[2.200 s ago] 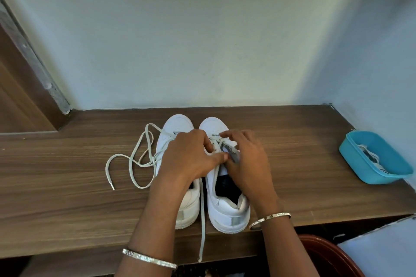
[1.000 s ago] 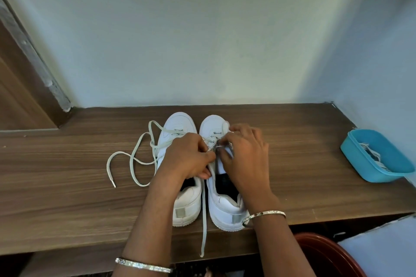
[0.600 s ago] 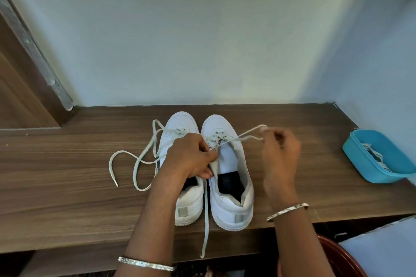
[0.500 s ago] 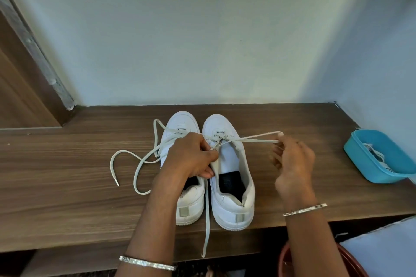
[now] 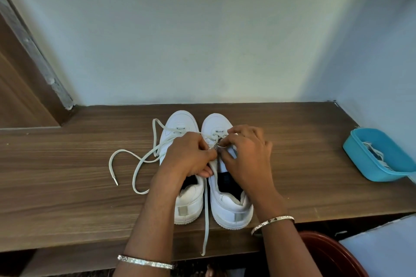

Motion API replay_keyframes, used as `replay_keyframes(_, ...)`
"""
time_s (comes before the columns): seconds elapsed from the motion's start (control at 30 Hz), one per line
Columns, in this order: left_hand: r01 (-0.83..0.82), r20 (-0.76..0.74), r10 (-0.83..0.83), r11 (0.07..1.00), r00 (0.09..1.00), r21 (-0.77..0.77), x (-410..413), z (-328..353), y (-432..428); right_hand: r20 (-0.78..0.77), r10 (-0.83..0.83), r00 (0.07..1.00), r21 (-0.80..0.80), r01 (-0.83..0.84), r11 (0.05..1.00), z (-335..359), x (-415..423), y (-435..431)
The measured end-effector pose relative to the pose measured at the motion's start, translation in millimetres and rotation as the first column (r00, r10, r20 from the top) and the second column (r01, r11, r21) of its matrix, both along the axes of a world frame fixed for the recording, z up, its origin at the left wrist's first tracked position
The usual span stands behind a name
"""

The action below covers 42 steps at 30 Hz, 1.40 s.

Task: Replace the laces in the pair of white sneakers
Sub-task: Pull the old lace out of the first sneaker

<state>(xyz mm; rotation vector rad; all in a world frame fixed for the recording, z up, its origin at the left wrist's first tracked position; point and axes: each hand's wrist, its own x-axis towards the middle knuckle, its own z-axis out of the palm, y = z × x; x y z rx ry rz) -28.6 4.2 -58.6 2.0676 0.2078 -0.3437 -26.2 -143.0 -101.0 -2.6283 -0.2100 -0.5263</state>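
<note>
Fingers (image 5: 226, 141) of right hand (image 5: 246, 157) are curled and pinch the flat white lace (image 5: 217, 144) at the eyelets near the toe of the right-side white low-top sneaker (image 5: 233, 210). Left hand (image 5: 189, 158) fingers (image 5: 206, 153) are also curled, clamped on that sneaker's inner eyelet edge beside the pinch, thumb tucked under. The hands meet over the tongue.

Step judged: working the lace through the low eyelets. Cannot tell whether it is going in or coming out. Next move likely needs the lace tip fed or drawn through one eyelet while the left hand braces the flap. It's fine pinch work, and the knuckles hide the tip.

One lace tail (image 5: 206, 220) runs between the two shoes and hangs over the front edge of the brown wood-grain counter (image 5: 67, 186). The left-side white sneaker (image 5: 180, 121) touches its mate, heels toward the person. Its long loose lace (image 5: 135, 159) loops out to the left on the counter and could snag the left wrist.

Blue plastic tub (image 5: 369, 164) sits well apart at the right end with more white laces (image 5: 371, 153) inside. Dark red round basin (image 5: 326, 254) is below the counter edge. Silver bangle on each wrist.
</note>
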Motion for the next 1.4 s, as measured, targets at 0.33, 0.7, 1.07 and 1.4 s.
replay_keyframes(0.33, -0.004, -0.022, 0.004, 1.0, 1.0, -0.018, 1, -1, 1, -0.284, -0.406, 0.869, 0.9, 0.388, 0.201, 15, 5, -40)
replay_keyframes(0.7, 0.003, -0.014, -0.003, 1.0, 1.0, -0.003, 0, 1, 1, -0.026, -0.111, 0.993, 0.29, 0.114, 0.95, 18, -2, -6)
replay_keyframes(1.07, -0.003, -0.016, 0.003, 1.0, 1.0, -0.003, -1, 1, 1, -0.047, -0.188, 0.981, 0.418, 0.191, 0.888, 7, 4, -9)
replay_keyframes(1.4, 0.008, -0.022, -0.008, 1.0, 1.0, 0.002, 0, 2, 1, -0.355, -0.558, 0.75, 0.804, 0.55, 0.226, 8, 5, -50)
